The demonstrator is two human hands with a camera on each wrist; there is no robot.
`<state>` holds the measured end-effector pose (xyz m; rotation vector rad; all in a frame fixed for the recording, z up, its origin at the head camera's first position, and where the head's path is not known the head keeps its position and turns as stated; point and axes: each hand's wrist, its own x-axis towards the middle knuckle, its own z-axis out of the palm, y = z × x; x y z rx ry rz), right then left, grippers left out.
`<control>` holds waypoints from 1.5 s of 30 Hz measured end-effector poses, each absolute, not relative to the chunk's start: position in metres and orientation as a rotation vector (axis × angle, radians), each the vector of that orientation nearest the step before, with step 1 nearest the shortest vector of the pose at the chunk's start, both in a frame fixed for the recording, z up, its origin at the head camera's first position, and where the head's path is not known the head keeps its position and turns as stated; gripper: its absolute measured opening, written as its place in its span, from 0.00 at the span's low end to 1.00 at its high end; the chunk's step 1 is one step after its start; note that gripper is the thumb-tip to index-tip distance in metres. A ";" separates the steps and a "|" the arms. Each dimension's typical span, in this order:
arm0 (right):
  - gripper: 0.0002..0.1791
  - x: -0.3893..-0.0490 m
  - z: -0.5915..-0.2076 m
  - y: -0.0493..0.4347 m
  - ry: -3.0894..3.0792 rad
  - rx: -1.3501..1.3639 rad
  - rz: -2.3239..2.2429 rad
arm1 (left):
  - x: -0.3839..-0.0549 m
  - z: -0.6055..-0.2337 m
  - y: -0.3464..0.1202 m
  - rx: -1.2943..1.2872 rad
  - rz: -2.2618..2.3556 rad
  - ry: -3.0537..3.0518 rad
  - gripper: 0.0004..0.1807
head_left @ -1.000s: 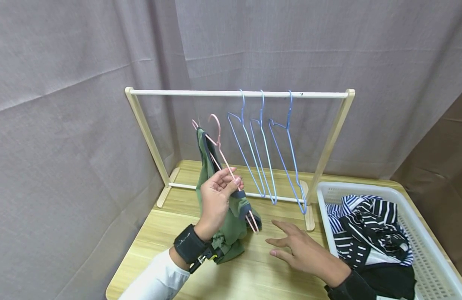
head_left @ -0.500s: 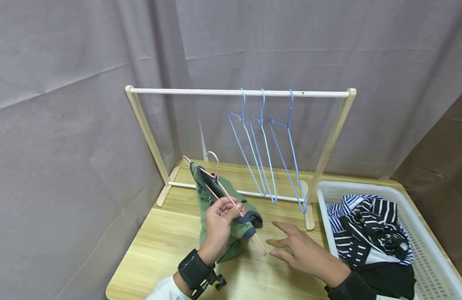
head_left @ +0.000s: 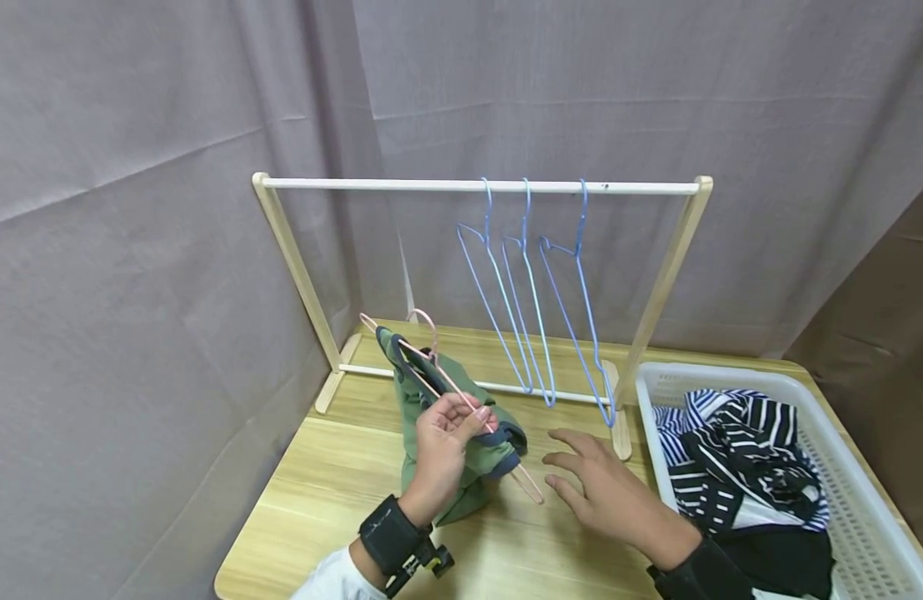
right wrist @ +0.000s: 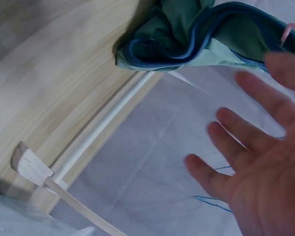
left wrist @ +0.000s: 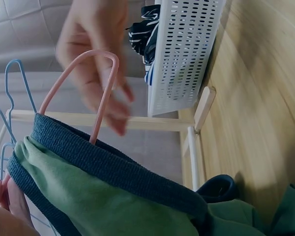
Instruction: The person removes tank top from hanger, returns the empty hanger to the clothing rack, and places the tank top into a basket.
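My left hand pinches a pink hanger along one arm, between thumb and fingers. A green garment with navy ribbed trim drapes on the hanger, its lower part down at the tabletop. One bare end of the pink hanger sticks out past the navy trim in the left wrist view. My right hand holds nothing; its fingers are spread just right of that end. In the right wrist view, the right hand is apart from the bunched green garment.
Behind stands a rack with a white top bar and wooden legs. Three blue hangers hang on it. A white perforated basket of striped and black clothes is at the right on the wooden table. Grey cloth encloses the back and left.
My left hand has lowered the pink hanger and green garment, tilting the hanger's end out toward the right hand. The right hand has shifted very slightly right.
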<state>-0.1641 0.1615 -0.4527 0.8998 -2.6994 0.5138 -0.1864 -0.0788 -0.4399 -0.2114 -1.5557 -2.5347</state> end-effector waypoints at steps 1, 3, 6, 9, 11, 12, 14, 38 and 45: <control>0.13 -0.165 -0.451 0.159 -2.680 0.893 0.529 | -0.186 -0.440 -0.079 -0.209 -2.535 -1.554 0.13; 0.16 -0.166 -0.446 0.155 -2.643 0.891 0.557 | -0.186 -0.441 -0.078 -0.201 -2.539 -1.550 0.13; 0.20 -0.166 -0.439 0.147 -2.606 0.908 0.621 | -0.185 -0.442 -0.078 -0.202 -2.539 -1.551 0.15; 0.25 -0.165 -0.434 0.136 -2.591 0.943 0.681 | -0.185 -0.443 -0.077 -0.204 -2.534 -1.551 0.12; 0.27 -0.164 -0.432 0.129 -2.571 0.975 0.712 | -0.185 -0.445 -0.076 -0.208 -2.530 -1.552 0.10; 0.27 -0.165 -0.432 0.125 -2.558 0.990 0.724 | -0.185 -0.445 -0.076 -0.211 -2.528 -1.553 0.09; 0.26 -0.165 -0.431 0.119 -2.530 1.004 0.726 | -0.184 -0.446 -0.075 -0.215 -2.529 -1.547 0.08; 0.03 -0.170 -0.433 0.108 -2.416 0.985 0.713 | -0.185 -0.446 -0.069 -0.216 -2.540 -1.549 0.06; 0.03 -0.167 -0.434 0.112 -2.437 0.997 0.706 | -0.186 -0.445 -0.070 -0.187 -2.521 -1.545 0.06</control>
